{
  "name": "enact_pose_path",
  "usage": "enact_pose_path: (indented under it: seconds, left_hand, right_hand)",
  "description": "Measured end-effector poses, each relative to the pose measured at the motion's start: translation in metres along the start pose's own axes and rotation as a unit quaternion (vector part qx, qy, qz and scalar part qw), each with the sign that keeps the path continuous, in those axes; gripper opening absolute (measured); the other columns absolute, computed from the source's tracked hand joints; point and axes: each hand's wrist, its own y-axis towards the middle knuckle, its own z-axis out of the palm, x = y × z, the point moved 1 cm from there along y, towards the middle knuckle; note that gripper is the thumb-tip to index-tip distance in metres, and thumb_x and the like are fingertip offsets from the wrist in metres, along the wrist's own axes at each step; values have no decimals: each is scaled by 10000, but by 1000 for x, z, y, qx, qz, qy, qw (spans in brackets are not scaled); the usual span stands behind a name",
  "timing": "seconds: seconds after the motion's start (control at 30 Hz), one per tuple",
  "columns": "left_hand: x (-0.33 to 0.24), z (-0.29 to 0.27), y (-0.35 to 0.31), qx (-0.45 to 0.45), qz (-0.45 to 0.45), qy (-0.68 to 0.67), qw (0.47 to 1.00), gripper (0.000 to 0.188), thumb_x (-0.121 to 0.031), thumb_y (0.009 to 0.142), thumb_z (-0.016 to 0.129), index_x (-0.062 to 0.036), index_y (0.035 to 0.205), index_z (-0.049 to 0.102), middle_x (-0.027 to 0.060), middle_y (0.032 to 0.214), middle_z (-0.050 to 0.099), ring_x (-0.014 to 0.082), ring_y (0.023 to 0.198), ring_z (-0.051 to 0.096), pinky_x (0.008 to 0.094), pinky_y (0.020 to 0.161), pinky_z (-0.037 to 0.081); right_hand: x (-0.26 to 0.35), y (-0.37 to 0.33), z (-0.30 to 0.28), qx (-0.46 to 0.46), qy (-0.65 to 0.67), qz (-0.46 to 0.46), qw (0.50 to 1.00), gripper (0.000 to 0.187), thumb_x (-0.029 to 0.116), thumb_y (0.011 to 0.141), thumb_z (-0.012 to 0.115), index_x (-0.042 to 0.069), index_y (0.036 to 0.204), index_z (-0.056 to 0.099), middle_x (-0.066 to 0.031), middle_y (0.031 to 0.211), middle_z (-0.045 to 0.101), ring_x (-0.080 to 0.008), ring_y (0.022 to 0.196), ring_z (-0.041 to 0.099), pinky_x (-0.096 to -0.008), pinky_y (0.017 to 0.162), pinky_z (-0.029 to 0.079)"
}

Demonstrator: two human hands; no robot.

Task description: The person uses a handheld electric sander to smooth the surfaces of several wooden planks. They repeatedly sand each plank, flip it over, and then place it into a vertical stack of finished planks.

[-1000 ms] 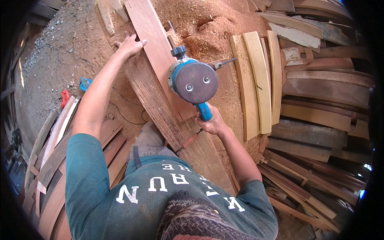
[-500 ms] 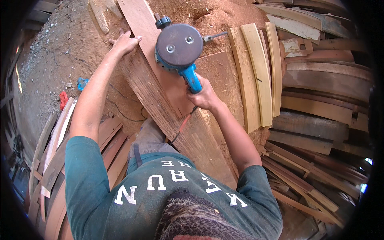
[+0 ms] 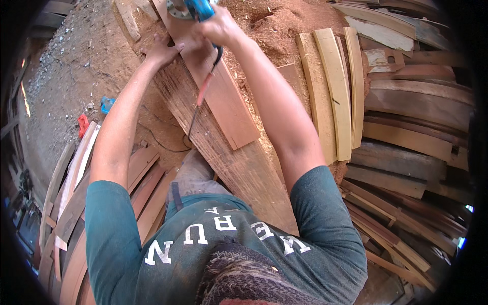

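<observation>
My right hand [image 3: 219, 28] is closed round the blue handle of a corded power tool [image 3: 199, 9] near the top edge. The picture cuts off part of the tool, so its exact kind cannot be told; a round metal part shows beside the handle. It is over the far part of a smooth reddish board [image 3: 231, 114]. My left hand [image 3: 161, 52] lies at that board's left edge with its fingers spread, holding nothing. Under the reddish board runs a wider, rough-grained plank [image 3: 254, 175]. From the handle, a black cord with an orange sleeve [image 3: 204, 89] hangs down across both pieces.
Several pale curved boards [image 3: 333, 96] lie to the right on sawdust. Beyond them is a large stack of curved planks [image 3: 414, 104]. More wood strips [image 3: 76, 213] lie at lower left, near a red object [image 3: 83, 125] and a blue one [image 3: 107, 104]. Sawdust [image 3: 300, 20] is heaped at the far side.
My right hand has carried the power tool away from me and to the left, uncovering the near end of the reddish board. My left hand stays nearly in place.
</observation>
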Motion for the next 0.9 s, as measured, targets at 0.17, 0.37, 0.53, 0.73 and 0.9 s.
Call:
enact_pose_path:
  seconds: [0.17,0.37,0.53,0.73,0.9]
  left_hand:
    - [64,20,16,37,-28,-6,999,883,-735,934,519,-226,1633,338,268,1685,227,408,1576,215,787,1169,-16]
    - [7,-12,-9,34,-28,24,999,879,-690,973,491,-107,1616,351,284,1686,197,383,1605,82,758,1193,-43]
    - [50,7,13,23,-30,-24,999,934,-719,949,494,-89,1620,337,280,1696,161,381,1606,74,727,1210,-58]
    - [21,-7,3,-2,-20,-36,999,890,-624,947,587,-4,1560,409,289,1624,336,391,1545,273,532,1238,169]
    - [24,-4,-1,-45,-32,-21,998,945,-593,944,632,87,1548,376,312,1617,356,398,1540,314,431,1268,232]
  right_hand:
    - [52,-15,-1,68,145,175,971,453,142,718,708,4,1144,638,-167,794,705,-278,721,697,-395,666,564]
    - [102,-217,-48,52,123,220,966,467,134,753,695,69,1209,620,-151,932,720,-257,831,691,-437,744,554]
    - [180,-381,-96,163,155,418,880,425,23,735,747,72,1134,611,-72,758,594,-188,706,614,-364,702,540]
    - [166,-494,-91,135,184,388,893,277,-3,735,705,50,1000,647,-83,805,642,-213,730,608,-375,738,527]
    - [147,-483,-92,150,211,358,897,243,4,754,694,56,986,642,-56,792,620,-190,729,580,-353,727,514]
